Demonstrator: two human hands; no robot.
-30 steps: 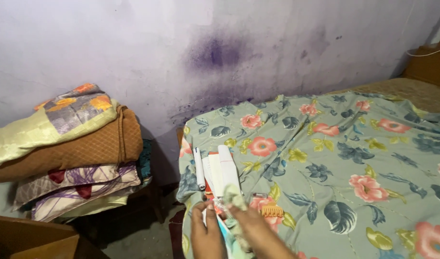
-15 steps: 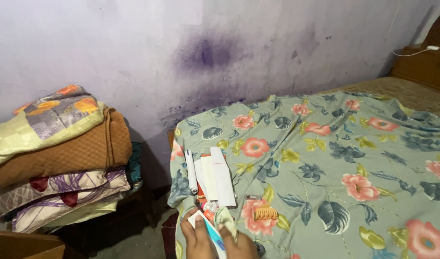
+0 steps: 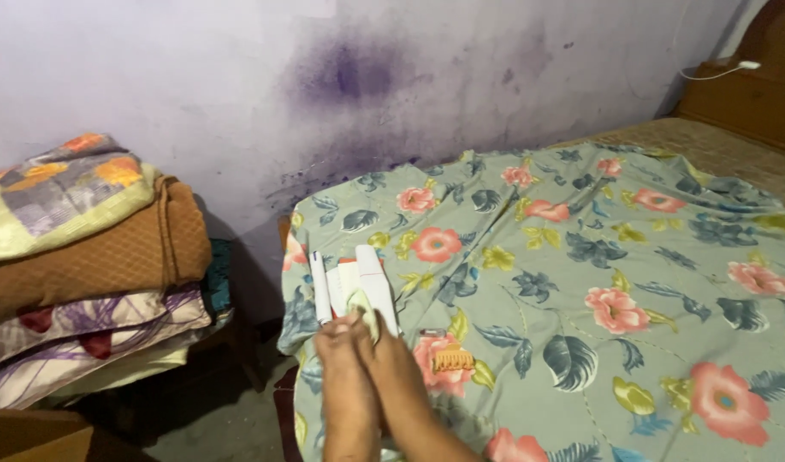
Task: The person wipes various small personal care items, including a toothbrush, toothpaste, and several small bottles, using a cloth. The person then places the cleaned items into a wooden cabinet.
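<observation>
Left hand [image 3: 345, 364] and right hand [image 3: 392, 359] pinching pale cloth [image 3: 364, 305], white tubes [image 3: 358, 278] partly hidden behind

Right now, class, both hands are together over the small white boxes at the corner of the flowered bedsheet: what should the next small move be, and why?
Probably lower the small pale folded cloth, pinched between the left hand and right hand, onto the white cardboard boxes. It is held directly above them, beside the white tube, so only a short move separates it from the pile.
</observation>
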